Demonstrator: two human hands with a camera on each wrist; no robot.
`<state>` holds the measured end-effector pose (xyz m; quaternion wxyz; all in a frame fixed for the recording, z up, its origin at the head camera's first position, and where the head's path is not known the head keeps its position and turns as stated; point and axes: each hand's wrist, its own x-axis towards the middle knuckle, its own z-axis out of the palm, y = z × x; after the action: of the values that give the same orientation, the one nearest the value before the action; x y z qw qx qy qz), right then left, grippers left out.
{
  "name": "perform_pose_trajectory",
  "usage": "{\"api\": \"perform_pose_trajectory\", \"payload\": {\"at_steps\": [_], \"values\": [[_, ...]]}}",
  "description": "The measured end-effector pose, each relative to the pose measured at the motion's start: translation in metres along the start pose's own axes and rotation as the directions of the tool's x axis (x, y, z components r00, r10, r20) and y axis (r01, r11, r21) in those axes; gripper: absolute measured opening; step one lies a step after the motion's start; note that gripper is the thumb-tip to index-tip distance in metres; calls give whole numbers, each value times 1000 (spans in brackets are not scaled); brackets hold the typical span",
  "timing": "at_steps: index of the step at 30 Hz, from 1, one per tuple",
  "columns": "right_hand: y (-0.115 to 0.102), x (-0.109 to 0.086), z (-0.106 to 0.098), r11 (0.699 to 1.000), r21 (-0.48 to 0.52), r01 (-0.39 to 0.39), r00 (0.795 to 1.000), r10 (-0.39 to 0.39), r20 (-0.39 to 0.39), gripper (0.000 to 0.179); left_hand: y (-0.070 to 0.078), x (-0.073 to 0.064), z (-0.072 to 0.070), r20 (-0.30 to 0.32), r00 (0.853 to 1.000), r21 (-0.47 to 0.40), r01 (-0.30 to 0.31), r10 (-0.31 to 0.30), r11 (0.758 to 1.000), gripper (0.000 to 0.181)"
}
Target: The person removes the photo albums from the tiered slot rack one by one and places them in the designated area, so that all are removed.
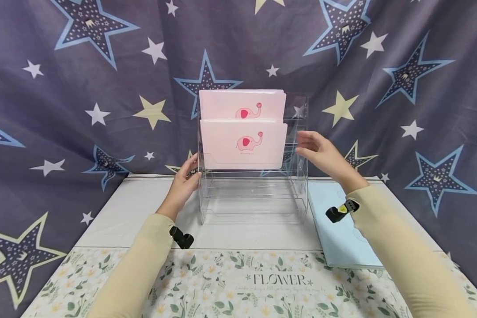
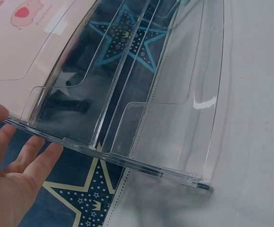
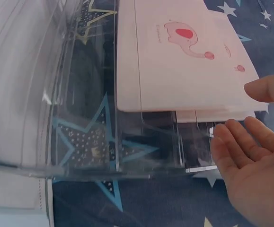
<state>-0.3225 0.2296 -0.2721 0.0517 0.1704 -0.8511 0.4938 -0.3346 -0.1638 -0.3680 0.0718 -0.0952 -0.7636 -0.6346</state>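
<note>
A clear plastic tiered rack stands upright on the table. Two pink sheets or booklets with an elephant print, a front one and a back one, sit in its upper tiers; whether they are booklets or folders I cannot tell. My left hand holds the rack's left side edge, thumb at the front and fingers against the outer side, as the left wrist view shows. Beside the rack's right edge my right hand is held up, fingers loosely bent and nothing in them, near the pink items' right edges.
A light blue flat folder or booklet lies right of the rack, partly under my right forearm. A floral mat marked FLOWER covers the table's front. Behind the table hangs a dark star-print curtain.
</note>
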Motion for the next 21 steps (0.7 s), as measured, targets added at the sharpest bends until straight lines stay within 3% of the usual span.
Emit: {"api": "perform_pose_trajectory", "payload": {"at_steps": [9, 21], "values": [[-5, 26, 17, 999, 38, -15, 1000, 15, -5, 70, -6, 2, -1, -4, 1000, 12, 2, -2, 1000, 60], [-1, 45, 42, 988, 155, -5, 994, 22, -108, 65, -5, 2, -1, -8, 1000, 12, -3, 3, 1000, 61]]}}
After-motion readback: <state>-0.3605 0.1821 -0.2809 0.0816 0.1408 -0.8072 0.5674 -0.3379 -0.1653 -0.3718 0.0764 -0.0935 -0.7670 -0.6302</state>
